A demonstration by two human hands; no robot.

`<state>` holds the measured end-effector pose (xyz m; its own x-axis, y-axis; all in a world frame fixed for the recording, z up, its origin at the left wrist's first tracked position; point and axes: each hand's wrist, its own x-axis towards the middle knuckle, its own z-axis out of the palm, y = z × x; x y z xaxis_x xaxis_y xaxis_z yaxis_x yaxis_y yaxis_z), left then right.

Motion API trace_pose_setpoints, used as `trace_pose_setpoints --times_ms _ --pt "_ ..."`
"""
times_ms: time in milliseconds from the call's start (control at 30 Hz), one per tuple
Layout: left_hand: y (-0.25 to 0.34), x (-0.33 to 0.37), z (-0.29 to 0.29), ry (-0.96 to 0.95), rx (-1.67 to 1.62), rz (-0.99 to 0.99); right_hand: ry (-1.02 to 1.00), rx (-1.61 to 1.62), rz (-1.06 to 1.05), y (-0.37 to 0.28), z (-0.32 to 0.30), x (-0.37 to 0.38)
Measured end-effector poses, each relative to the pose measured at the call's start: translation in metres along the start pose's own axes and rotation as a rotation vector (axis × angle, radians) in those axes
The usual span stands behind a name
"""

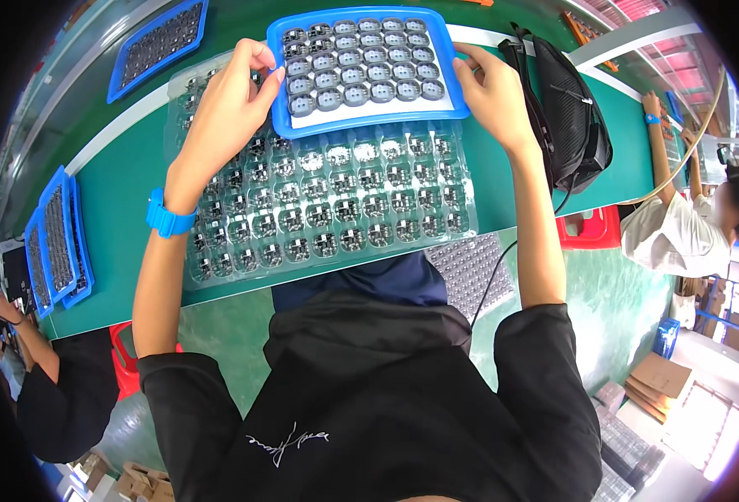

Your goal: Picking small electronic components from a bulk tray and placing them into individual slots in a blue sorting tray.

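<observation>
A blue plastic tray point(369, 125) with a white lining is held level between my two hands. In it stand rows of round grey housings point(354, 74); a few at the far left corner have darker parts in them. My left hand point(240, 96), a blue band at its wrist, pinches the tray's left rim. My right hand point(488, 88) grips the right rim, fingers at the far side. Beneath the tray, a large clear blister tray point(327, 261) lies on the green bench, its pockets mostly filled with small dark electronic parts point(347, 207).
Blue trays of parts point(156, 50) stand at the far left, and more point(58, 238) lie nearer on the left. A black backpack point(566, 117) rests right of my right hand. Co-workers sit at both sides point(679, 226). A red stool point(588, 227) is under the bench's right side.
</observation>
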<state>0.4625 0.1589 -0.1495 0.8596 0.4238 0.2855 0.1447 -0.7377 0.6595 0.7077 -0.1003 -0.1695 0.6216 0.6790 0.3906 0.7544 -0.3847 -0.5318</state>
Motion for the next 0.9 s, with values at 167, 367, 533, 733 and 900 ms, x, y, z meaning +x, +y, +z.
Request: trace_pose_setpoints --times_ms 167,367,533,733,900 --pt "0.012 -0.021 -0.016 0.186 0.190 0.224 0.302 -0.206 -0.334 -0.040 -0.013 -0.021" --pt "0.055 -0.081 -0.011 -0.044 0.315 0.347 -0.334 0.086 -0.442 -0.125 -0.008 -0.063" --pt "0.059 -0.081 0.008 -0.070 0.387 0.307 -0.432 -0.114 -0.398 -0.130 0.022 -0.064" --pt "0.058 -0.076 0.003 -0.091 0.308 0.309 -0.364 0.101 -0.478 -0.131 0.006 -0.039" --pt "0.044 -0.029 -0.037 -0.071 0.086 0.329 -0.262 0.203 -0.547 -0.109 0.010 0.026"
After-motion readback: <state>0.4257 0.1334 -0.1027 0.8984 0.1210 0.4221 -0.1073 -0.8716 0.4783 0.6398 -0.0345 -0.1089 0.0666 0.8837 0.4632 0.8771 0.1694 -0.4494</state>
